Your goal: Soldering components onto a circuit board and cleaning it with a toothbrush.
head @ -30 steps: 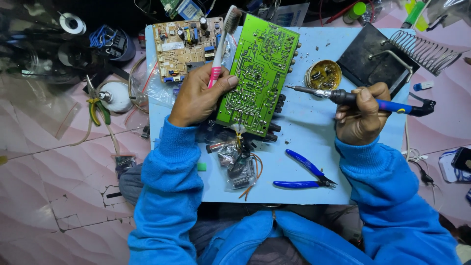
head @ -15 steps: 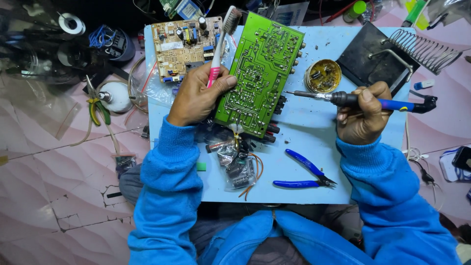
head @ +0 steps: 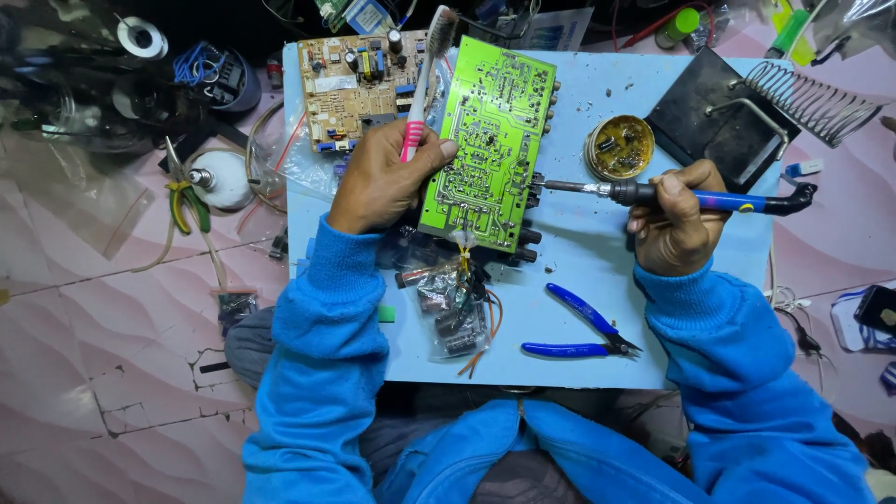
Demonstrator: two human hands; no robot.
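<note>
My left hand (head: 385,177) grips the left edge of a green circuit board (head: 488,142), solder side up, on the light blue work board (head: 597,308). The same hand also holds a pink and white toothbrush (head: 423,79) that points away from me. My right hand (head: 677,219) holds a soldering iron (head: 672,196) with a blue and black handle. The iron lies level, and its tip touches the right edge of the green board.
A tan circuit board (head: 350,84) lies at the far left of the work board. A round flux tin (head: 620,147) and a black iron stand with a wire coil (head: 747,117) sit far right. Blue cutters (head: 583,331) and bagged parts (head: 453,303) lie near me. Green pliers (head: 187,201) rest on the floor.
The iron's tip has moved left from near the flux tin to the green board's right edge. My left hand and the board have stayed in place.
</note>
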